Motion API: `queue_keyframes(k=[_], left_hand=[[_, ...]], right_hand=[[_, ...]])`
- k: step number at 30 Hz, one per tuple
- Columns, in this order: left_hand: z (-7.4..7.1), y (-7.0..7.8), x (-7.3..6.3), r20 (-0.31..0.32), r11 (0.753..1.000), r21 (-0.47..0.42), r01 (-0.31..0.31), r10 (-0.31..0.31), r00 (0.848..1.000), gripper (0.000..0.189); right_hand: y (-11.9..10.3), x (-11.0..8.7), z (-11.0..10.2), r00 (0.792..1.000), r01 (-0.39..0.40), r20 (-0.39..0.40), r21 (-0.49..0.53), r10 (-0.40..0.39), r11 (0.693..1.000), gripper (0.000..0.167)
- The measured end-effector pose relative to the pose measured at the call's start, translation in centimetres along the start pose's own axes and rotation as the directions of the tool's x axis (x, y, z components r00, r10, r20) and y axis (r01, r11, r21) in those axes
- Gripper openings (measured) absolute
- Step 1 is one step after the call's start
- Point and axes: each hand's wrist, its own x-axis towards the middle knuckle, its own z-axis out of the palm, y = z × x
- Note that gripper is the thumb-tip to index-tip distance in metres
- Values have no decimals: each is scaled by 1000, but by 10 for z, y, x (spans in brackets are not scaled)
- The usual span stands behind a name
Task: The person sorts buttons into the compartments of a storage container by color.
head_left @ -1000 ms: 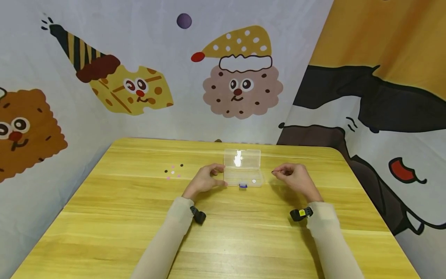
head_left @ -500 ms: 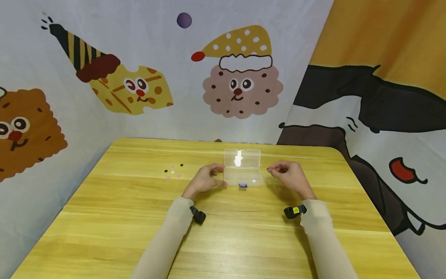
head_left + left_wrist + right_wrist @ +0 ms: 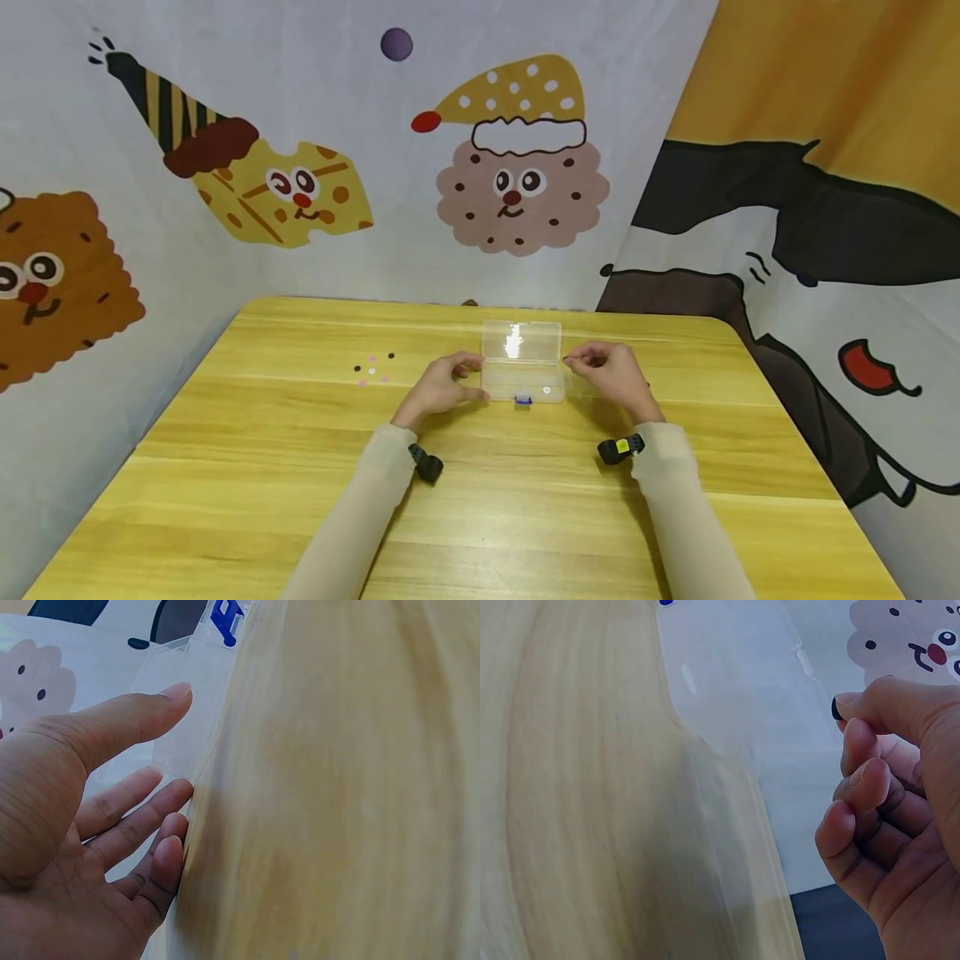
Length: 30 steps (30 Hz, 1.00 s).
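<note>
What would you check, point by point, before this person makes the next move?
1. Lid raised: ok. The lid of the clear box stands open.
2. Black piece pinched: ok. The right hand holds a black piece at the tips of thumb and finger.
3. Black piece over the box, if it is meant to go in: not ok. The head view shows it by the right edge.
4. Box held steady: cannot tell. The left hand is at its left end; how firmly does not show.
5. Other pieces inside: not ok. One white piece shows inside; six loose pieces lie on the table.
</note>
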Motion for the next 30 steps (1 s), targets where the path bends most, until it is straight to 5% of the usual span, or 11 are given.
queue_keyframes(k=[30], left_hand=[[0, -1, 1, -2, 1000, 4, 3, -3, 1000, 62]], right_hand=[[9, 8, 17, 1000, 27, -14, -33, -28, 999, 14]])
